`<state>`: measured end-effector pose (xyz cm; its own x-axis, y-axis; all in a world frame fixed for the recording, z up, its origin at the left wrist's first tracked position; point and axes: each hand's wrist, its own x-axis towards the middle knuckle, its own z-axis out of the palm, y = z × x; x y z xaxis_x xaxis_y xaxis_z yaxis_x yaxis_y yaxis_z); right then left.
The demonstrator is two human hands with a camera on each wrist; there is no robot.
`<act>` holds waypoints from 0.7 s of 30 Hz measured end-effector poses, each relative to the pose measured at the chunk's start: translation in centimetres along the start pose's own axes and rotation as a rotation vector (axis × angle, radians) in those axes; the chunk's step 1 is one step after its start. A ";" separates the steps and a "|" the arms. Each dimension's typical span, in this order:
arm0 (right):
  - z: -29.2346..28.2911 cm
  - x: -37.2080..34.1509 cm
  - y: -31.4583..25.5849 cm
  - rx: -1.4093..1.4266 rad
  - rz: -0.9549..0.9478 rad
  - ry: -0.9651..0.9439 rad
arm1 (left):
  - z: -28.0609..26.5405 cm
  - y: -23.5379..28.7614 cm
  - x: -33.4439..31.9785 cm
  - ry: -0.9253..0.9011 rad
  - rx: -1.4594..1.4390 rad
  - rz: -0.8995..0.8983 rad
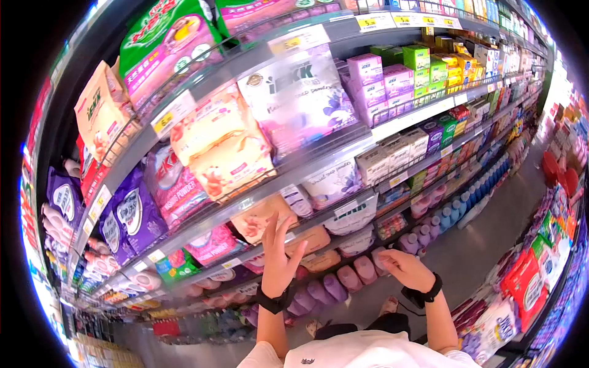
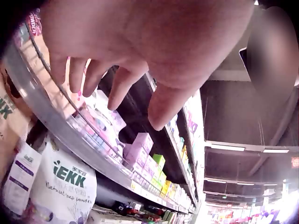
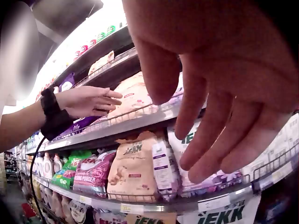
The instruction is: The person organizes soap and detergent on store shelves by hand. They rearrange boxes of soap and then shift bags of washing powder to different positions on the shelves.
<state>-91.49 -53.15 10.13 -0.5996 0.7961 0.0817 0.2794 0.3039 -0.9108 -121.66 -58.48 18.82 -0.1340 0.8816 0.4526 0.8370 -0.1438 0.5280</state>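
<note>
My left hand (image 1: 279, 264) is raised before the shelves with its fingers spread, holding nothing. In the head view it overlaps a lower peach bag (image 1: 251, 222) marked IEKK. Above it, on the wire-fronted shelf, lie a crumpled peach bag (image 1: 230, 162) and a white soap powder bag (image 1: 300, 101). My right hand (image 1: 408, 270) hangs further right, fingers loosely bent and nothing in them. From the right wrist, its fingers cross in front of a white IEKK bag (image 3: 215, 182). The left hand there reaches out beside the upper peach bag (image 3: 133, 95).
Purple bags (image 1: 132, 214) and pink washing powder bags (image 1: 175, 181) stand to the left. Small lilac boxes (image 1: 366, 76) and green boxes (image 1: 417, 58) line the shelf to the right. Bottles (image 1: 334, 286) stand low down. Across the aisle floor (image 1: 457, 245) is another display with red bags (image 1: 526, 282).
</note>
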 end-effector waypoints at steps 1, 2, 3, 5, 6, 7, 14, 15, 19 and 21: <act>-1.7 -0.1 0.6 0.000 0.000 -0.011 | 1.1 1.0 0.3 0.009 -0.025 -0.025; -3.2 0.1 0.9 0.037 0.051 -0.047 | 1.9 1.8 0.3 0.020 -0.047 -0.055; -4.0 0.5 1.3 0.022 0.027 -0.060 | 2.5 2.5 0.4 0.023 -0.046 -0.059; -5.2 1.4 2.0 -0.008 -0.024 -0.079 | 3.5 3.4 0.5 0.029 -0.046 -0.060; -5.5 2.0 2.2 -0.042 -0.033 -0.097 | 3.9 3.5 0.4 0.027 -0.029 -0.062; -5.8 2.8 1.9 -0.058 -0.066 -0.110 | 4.0 3.4 0.3 0.031 -0.011 -0.075; -6.7 9.2 -1.1 -0.269 -0.355 -0.088 | 2.8 1.8 -1.4 0.091 0.035 -0.147; -6.9 10.0 -1.6 -0.283 -0.382 -0.046 | 2.6 1.3 -1.4 0.081 0.037 -0.143; -8.0 13.9 -4.3 -0.311 -0.452 0.101 | 1.0 0.0 2.0 0.074 0.065 -0.002; -8.3 16.2 -5.5 -0.332 -0.478 0.173 | -0.1 0.8 5.9 0.082 0.062 0.089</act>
<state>-96.50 -37.54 19.86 -0.5937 0.5959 0.5408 0.2449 0.7740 -0.5839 -121.85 -53.49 22.00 -0.0986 0.8268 0.5538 0.8785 -0.1891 0.4387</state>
